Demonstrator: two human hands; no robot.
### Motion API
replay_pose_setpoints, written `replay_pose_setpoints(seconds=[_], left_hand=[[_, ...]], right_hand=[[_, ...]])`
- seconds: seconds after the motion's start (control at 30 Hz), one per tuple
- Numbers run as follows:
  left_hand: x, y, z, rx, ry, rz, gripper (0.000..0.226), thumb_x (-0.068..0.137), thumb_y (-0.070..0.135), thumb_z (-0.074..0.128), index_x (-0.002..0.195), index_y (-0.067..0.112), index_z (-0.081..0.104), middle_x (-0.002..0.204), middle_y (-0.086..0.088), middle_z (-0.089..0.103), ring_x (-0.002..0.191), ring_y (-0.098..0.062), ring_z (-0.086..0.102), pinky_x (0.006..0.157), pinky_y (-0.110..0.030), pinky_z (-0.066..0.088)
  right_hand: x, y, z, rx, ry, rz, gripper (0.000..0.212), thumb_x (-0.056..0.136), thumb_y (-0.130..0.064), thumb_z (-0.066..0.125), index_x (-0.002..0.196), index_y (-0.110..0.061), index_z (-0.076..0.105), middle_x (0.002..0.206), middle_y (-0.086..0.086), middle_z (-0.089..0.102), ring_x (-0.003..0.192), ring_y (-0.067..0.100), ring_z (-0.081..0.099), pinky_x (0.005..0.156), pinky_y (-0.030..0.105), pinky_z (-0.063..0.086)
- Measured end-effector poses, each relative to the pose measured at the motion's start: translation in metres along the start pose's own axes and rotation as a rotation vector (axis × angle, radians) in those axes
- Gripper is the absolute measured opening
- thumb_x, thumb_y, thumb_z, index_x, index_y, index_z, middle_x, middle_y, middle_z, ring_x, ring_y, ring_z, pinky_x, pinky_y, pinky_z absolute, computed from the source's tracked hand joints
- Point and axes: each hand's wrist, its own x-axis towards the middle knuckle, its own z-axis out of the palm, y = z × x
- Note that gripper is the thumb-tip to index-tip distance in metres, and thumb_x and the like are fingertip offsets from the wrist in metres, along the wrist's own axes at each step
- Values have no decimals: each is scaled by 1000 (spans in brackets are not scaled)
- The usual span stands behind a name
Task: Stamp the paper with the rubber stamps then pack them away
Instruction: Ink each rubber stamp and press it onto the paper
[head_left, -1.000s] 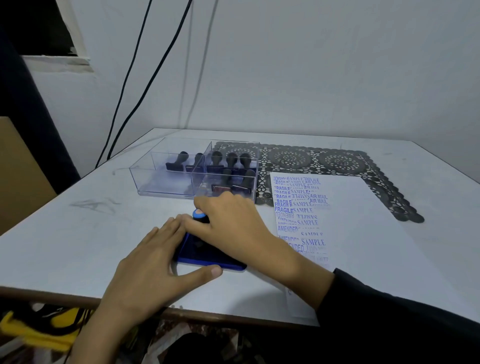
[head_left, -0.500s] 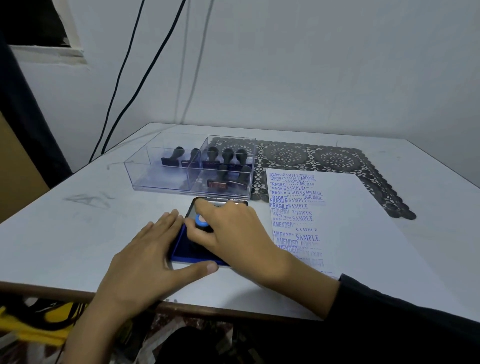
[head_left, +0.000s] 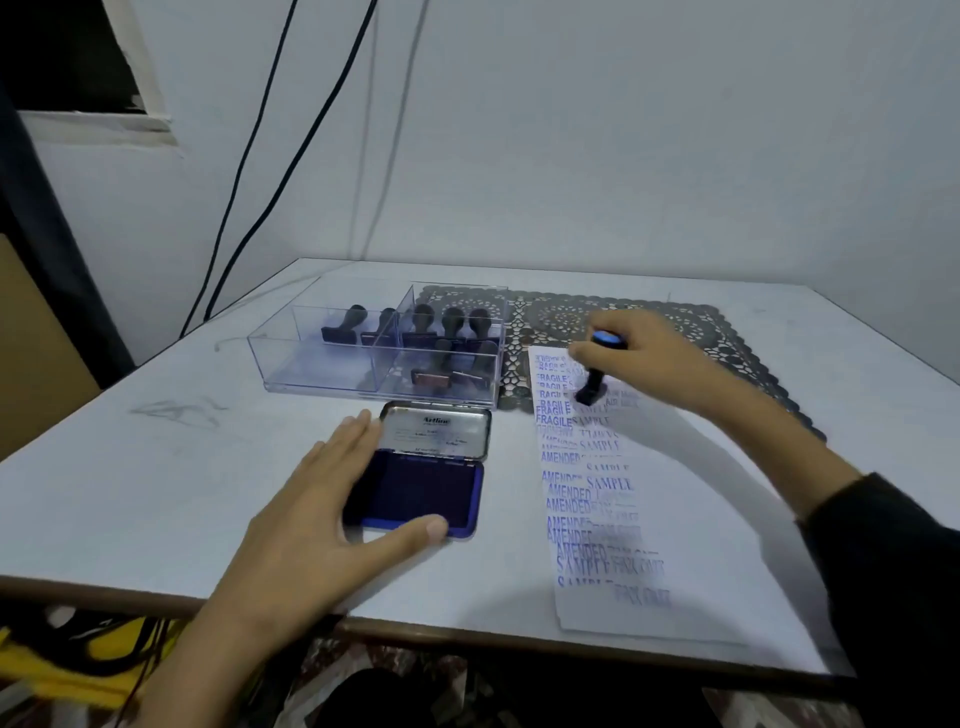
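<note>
Freshly inked, the stamp (head_left: 596, 371) pinched in the right hand (head_left: 641, 364) has left the ink pad (head_left: 415, 491), which the spread left hand (head_left: 317, 512) steadies, and now hovers over the paper (head_left: 691, 499), ready to print

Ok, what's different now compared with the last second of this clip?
The right hand has carried the blue-capped black rubber stamp off the open blue ink pad, rightward and away, to the top of the white printed paper sheet; it grips it throughout. The left hand still steadies the pad; the clear plastic tray of stamps is unchanged.
</note>
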Motion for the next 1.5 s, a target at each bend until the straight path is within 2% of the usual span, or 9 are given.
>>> replay_pose_setpoints(seconds=[0.17, 0.37, 0.67, 0.77, 0.87, 1.03, 1.17, 1.37, 1.5], left_hand=[[6, 57, 41, -87, -70, 260, 92, 70, 83, 43, 147, 46, 10, 146, 41, -6, 130, 26, -7, 100, 4, -5], [23, 94, 90, 36, -220, 327, 81, 91, 66, 33, 153, 27, -2, 156, 18, -17, 138, 9, -18, 104, -8, -15], [26, 96, 97, 223, -257, 358, 99, 71, 74, 9, 153, 21, 0, 158, 9, -14, 130, 10, -22, 103, -11, -21], [26, 95, 98, 203, -249, 362, 100, 73, 79, 14, 153, 22, 0, 158, 11, -14, 131, 11, -21, 105, -11, -18], [25, 89, 96, 149, -193, 373, 86, 86, 72, 23, 153, 25, -2, 158, 14, -14, 138, 9, -20, 109, -11, -16], [14, 71, 66, 63, 6, 351, 81, 79, 74, 25, 146, 38, -6, 146, 32, -17, 126, 25, -24, 102, -1, -16], [13, 33, 35, -34, 151, 217, 90, 68, 80, 38, 147, 43, 18, 145, 39, 3, 133, 23, -2, 105, 0, -1], [16, -15, 2, -90, 57, -35, 109, 48, 92, 49, 144, 50, 19, 147, 38, 10, 138, 12, 13, 117, -31, 20], [12, -20, 0, -41, -42, -73, 122, 42, 98, 48, 147, 48, 11, 152, 31, 13, 140, 5, 19, 116, -35, 27]], right_hand=[[-4, 37, -18, -75, -26, 71, 32, 90, -17, 59, 65, -8, 42, 60, 1, 39, 57, 16, 34, 58, 31, 23], [-6, 38, -6, -120, 57, 85, 34, 90, -17, 56, 63, -10, 36, 57, 2, 33, 53, 15, 25, 53, 32, 18], [-26, 34, 32, -406, 254, 147, 27, 90, -22, 49, 69, -13, 35, 56, 2, 40, 51, 20, 36, 47, 33, 23], [-18, 40, 27, -346, 205, 179, 31, 89, -23, 51, 64, -14, 35, 55, 2, 42, 52, 20, 38, 50, 32, 25], [-4, 38, 6, -31, 109, 273, 33, 90, -24, 59, 62, -13, 46, 56, 1, 46, 50, 13, 38, 50, 26, 27], [-3, 15, -20, 439, 244, 297, 37, 92, -35, 60, 66, -12, 46, 44, -7, 36, 35, 7, 25, 37, 15, 20], [-1, -10, -23, 526, 134, 317, 32, 93, -37, 57, 72, -14, 48, 41, -10, 34, 39, 10, 19, 38, 16, 15], [2, -51, -7, 550, -59, 209, 14, 92, -24, 54, 85, -12, 53, 53, -2, 42, 43, 12, 26, 43, 21, 17], [3, -74, 21, 489, -222, 107, 14, 94, -24, 57, 95, -11, 51, 53, 2, 49, 40, 11, 34, 40, 19, 22]])
